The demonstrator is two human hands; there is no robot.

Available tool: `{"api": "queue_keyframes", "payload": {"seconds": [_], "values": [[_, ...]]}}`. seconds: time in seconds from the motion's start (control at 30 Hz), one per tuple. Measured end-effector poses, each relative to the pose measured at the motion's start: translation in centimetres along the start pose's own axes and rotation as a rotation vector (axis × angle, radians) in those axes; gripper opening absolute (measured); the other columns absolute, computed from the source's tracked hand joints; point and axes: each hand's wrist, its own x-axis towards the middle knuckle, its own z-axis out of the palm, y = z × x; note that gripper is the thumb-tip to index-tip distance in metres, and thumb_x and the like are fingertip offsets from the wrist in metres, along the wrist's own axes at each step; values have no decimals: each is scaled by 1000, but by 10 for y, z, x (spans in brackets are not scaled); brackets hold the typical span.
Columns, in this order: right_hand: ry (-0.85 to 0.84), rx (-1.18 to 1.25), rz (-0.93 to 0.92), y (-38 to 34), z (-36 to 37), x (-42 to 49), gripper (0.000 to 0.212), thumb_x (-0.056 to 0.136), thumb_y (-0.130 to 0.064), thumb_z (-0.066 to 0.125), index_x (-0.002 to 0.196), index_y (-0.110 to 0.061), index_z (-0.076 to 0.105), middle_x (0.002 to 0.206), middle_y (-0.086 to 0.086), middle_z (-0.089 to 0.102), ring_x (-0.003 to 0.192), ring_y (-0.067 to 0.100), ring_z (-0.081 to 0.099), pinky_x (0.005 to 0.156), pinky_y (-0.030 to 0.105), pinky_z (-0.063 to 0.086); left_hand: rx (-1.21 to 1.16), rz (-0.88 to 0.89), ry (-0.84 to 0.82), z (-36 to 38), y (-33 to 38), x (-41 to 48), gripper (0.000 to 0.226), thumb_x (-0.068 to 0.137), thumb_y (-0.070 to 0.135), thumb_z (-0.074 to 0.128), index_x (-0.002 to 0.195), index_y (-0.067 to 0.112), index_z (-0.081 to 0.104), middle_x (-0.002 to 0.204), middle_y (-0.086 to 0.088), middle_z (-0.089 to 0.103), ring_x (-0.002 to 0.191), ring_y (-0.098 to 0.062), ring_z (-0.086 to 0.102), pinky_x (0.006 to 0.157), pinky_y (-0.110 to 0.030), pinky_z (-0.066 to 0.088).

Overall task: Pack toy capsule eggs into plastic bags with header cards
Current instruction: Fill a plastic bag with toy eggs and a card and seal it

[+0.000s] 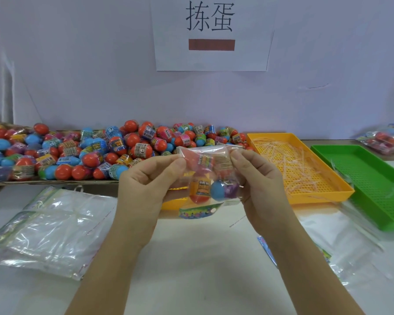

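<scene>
I hold a clear plastic bag [208,171] with several capsule eggs in it above the table, its printed header card [198,211] hanging at the bottom. My left hand [146,185] pinches the bag's upper left edge. My right hand [257,185] pinches its upper right edge. Behind the bag, a big pile of red, blue and wrapped capsule eggs [89,153] lies in a flat cardboard tray along the wall.
A stack of unfilled clear bags [48,230] lies at the left. More bags with cards [341,244] lie at the right. An orange tray [300,171] holds plastic strips, a green tray [369,183] stands beside it, and packed bags [384,139] sit at the far right.
</scene>
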Motion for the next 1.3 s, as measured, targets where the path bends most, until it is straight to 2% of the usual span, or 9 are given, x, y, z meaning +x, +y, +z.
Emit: {"api": "queue_keyframes", "payload": {"seconds": [0.17, 0.33, 0.77, 0.9, 0.93, 0.97, 1.03, 1.2, 1.3], "values": [[69, -35, -43, 0, -1, 1, 9, 69, -28, 68, 71, -26, 76, 76, -2, 73, 68, 12, 68, 50, 24, 53, 176, 129, 9, 2, 1, -3, 11, 65, 27, 72, 76, 28, 76, 75, 5, 76, 68, -14, 74, 54, -20, 57], [71, -96, -79, 0, -1, 1, 10, 70, -30, 68, 73, -24, 76, 77, -2, 73, 67, 12, 68, 50, 24, 53, 140, -16, -42, 2, 0, -2, 12, 57, 24, 77, 69, 22, 78, 75, -3, 76, 66, -17, 74, 53, -20, 56], [27, -127, -70, -6, -7, 3, 14, 75, -29, 65, 80, -28, 78, 79, -3, 74, 71, 13, 69, 55, 27, 56, 78, -99, -129, -5, 8, 1, 20, 45, 27, 79, 64, 24, 78, 74, -7, 76, 65, -20, 74, 52, -27, 58], [92, -167, -124, -4, -5, 2, 11, 77, -25, 66, 78, -24, 77, 77, -3, 74, 69, 12, 69, 53, 24, 54, -49, -242, -163, -6, 5, 6, 17, 63, 0, 70, 59, 15, 77, 67, -8, 74, 57, -22, 72, 49, -31, 58], [102, -173, -133, -4, -5, 2, 10, 78, -23, 66, 79, -22, 76, 76, -3, 74, 68, 12, 68, 53, 23, 54, -54, -246, -135, -5, 6, 5, 9, 56, 6, 78, 59, 14, 76, 66, -8, 74, 56, -22, 72, 48, -31, 58], [108, -182, -141, -3, -4, 1, 9, 80, -20, 66, 81, -22, 75, 76, -4, 74, 68, 11, 69, 53, 22, 54, -9, -194, -119, -5, 3, 6, 23, 40, 13, 86, 61, 15, 76, 67, -7, 74, 57, -21, 72, 48, -30, 58], [109, -192, -152, -4, -4, 1, 9, 82, -17, 65, 82, -21, 73, 76, -5, 74, 70, 10, 69, 56, 22, 55, 72, -104, -94, -4, 3, 2, 29, 39, 36, 83, 63, 21, 77, 69, -6, 75, 59, -19, 72, 49, -27, 57], [73, -123, -112, -4, -6, 2, 13, 71, -28, 67, 77, -23, 77, 77, -3, 74, 69, 14, 68, 60, 30, 56, 100, -47, -80, -3, 4, 0, 23, 39, 33, 81, 58, 24, 75, 65, -6, 74, 55, -16, 71, 48, -24, 56], [-41, 19, -22, -5, -8, 4, 22, 72, -30, 71, 91, -20, 77, 86, 1, 74, 72, 17, 69, 61, 31, 57, 51, 4, -61, -1, 3, 1, 21, 40, 32, 79, 59, 25, 75, 64, -3, 74, 58, -14, 72, 50, -22, 56]]}}
